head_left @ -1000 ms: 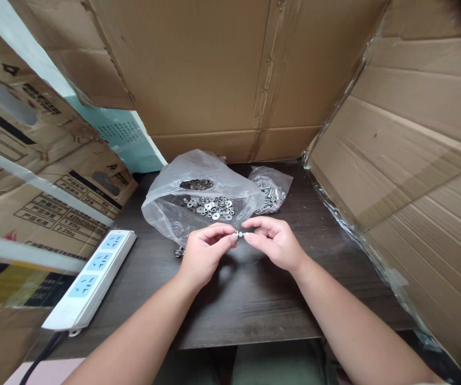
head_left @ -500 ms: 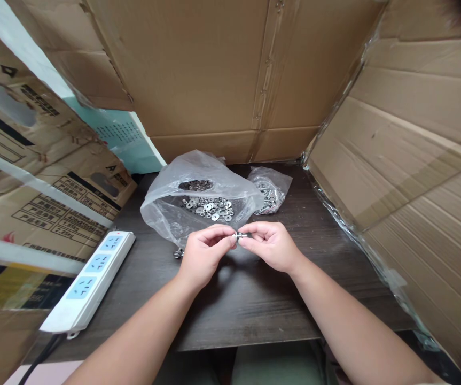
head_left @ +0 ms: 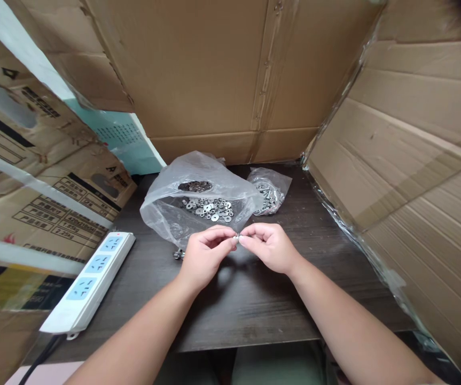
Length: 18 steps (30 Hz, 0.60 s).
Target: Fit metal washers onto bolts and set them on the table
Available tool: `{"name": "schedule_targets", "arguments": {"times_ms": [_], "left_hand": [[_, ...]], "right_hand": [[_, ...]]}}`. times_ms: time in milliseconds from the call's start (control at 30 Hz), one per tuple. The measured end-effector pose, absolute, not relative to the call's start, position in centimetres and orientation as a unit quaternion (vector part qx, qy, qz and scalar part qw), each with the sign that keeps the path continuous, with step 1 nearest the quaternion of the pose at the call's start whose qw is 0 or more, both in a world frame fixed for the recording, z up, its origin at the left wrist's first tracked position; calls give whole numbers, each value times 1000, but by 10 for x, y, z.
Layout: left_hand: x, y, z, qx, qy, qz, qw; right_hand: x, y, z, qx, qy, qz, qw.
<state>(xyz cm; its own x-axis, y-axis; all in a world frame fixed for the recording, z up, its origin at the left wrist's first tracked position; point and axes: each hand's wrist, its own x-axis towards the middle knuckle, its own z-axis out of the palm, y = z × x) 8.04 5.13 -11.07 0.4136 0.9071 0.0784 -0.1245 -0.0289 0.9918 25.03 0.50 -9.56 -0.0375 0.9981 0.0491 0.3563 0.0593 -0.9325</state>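
Observation:
A small metal bolt (head_left: 236, 239) is pinched between thumb and fingers of my left hand (head_left: 206, 256), in the middle of the table. My right hand (head_left: 270, 248) closes its thumb and forefinger over the bolt's right end, so most of it is hidden. The fingertips of both hands nearly meet. Just behind them lies an open clear plastic bag (head_left: 160, 208) with many metal washers (head_left: 215, 217) and nuts in it. Partly behind my left hand, a few metal fasteners (head_left: 178, 254) lie on the table.
A smaller clear bag of bolts (head_left: 269, 198) sits behind my right hand. On the left is a white power strip (head_left: 90, 278) with a black cable. Cardboard walls (head_left: 206, 69) enclose the dark wooden table (head_left: 254, 321) at the back and both sides.
The fingers of my right hand have moved slightly left and now cover the bolt's shank, which stuck out before. My left hand has stayed in place.

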Motion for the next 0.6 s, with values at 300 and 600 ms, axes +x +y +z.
{"name": "schedule_targets", "arguments": {"times_ms": [300,600], "left_hand": [[82,49,-110,593,345,413,599],[81,49,-107,596,351,413,593]], "right_hand": [[250,8,-100,-569,-615,372,399],[249,9,-102,-557,-616,377,410]]}}
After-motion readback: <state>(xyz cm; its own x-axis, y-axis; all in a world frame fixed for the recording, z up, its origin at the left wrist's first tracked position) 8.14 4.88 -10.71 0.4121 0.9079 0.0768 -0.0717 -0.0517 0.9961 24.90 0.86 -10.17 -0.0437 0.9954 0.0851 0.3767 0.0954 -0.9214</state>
